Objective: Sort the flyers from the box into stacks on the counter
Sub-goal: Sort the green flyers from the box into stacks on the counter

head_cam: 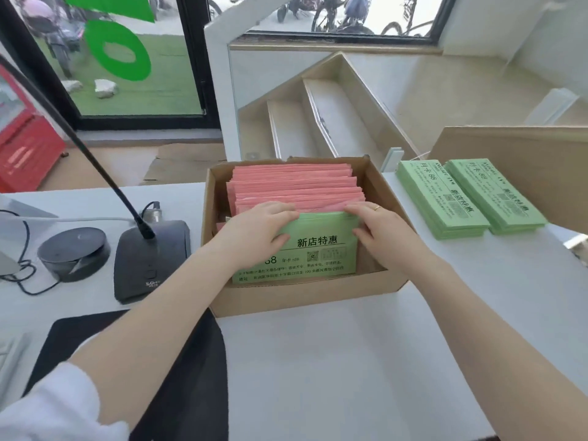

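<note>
Here, cardboard box (305,294) on white counter (350,361), centre of view, open at top. Inside: pink flyers (296,186) standing on edge, filling the far part; green flyers (318,249) at the near end, front sheet tilted toward the viewer, print readable. Left hand (254,233) at upper left corner of the green bundle, fingers curled over its top edge, thumb pressed on the front face. Right hand (381,227) at upper right corner, fingers hooked over the top edge between green and pink, thumb on the front face; ring (377,207) on one finger. Both hands pinching the green bundle; bundle bottom low in the box, behind the near wall.

Right of box, apart from it: two stacks of green flyers (471,198) lying flat side by side on the counter, touching or nearly so. Behind them a tilted cardboard sheet (525,173). Left of box, just beside its left wall: microphone base (149,259) with gooseneck (79,135) rising up and left. Further left a round black speaker (74,253) and loose cables (19,268). Black mat (178,377) at near left, under the left forearm.

Box walls close on both sides of the bundle; pink flyers tight behind. Bare counter in front of the box and between box and green stacks. Counter's far edge just behind the box, stairwell (318,116) beyond.
</note>
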Demonstrator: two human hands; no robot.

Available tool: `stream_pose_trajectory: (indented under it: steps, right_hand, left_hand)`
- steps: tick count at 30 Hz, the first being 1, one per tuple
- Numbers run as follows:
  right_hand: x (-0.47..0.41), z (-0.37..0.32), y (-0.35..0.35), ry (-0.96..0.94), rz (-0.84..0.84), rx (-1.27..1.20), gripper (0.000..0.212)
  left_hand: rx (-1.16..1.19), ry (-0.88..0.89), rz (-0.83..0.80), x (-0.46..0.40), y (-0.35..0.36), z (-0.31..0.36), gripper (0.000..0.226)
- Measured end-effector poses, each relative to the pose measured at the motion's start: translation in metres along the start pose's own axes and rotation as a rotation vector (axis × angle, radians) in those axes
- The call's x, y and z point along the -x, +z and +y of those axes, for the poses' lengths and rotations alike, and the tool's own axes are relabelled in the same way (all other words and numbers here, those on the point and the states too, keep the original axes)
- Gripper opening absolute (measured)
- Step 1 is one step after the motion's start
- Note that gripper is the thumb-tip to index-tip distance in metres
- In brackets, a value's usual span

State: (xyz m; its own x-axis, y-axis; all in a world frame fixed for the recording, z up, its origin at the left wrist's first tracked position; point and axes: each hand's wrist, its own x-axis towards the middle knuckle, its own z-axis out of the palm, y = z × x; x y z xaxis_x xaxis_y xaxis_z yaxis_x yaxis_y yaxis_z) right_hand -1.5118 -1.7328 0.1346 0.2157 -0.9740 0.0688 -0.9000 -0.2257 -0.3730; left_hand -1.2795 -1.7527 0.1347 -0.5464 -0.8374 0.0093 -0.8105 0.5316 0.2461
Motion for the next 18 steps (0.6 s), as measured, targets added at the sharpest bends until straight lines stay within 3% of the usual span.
stream_pose_trajectory:
  steps: [5, 11, 18]
  right_hand:
    - [-0.001, -0.005, 0.001, -0.027, 0.039, 0.054, 0.049]
    - [0.002, -0.008, 0.002, -0.056, 0.09, 0.246, 0.029]
    - [0.005, -0.014, -0.002, 0.044, -0.215, 0.041, 0.017]
  left_hand:
    - [-0.029, 0.033, 0.01, 0.001, 0.004, 0.0, 0.054]
    - [-0.015, 0.068, 0.041, 0.003, 0.005, -0.001, 0.055]
    - [-0.131, 0.187, 0.117, 0.01, 0.001, 0.004, 0.038]
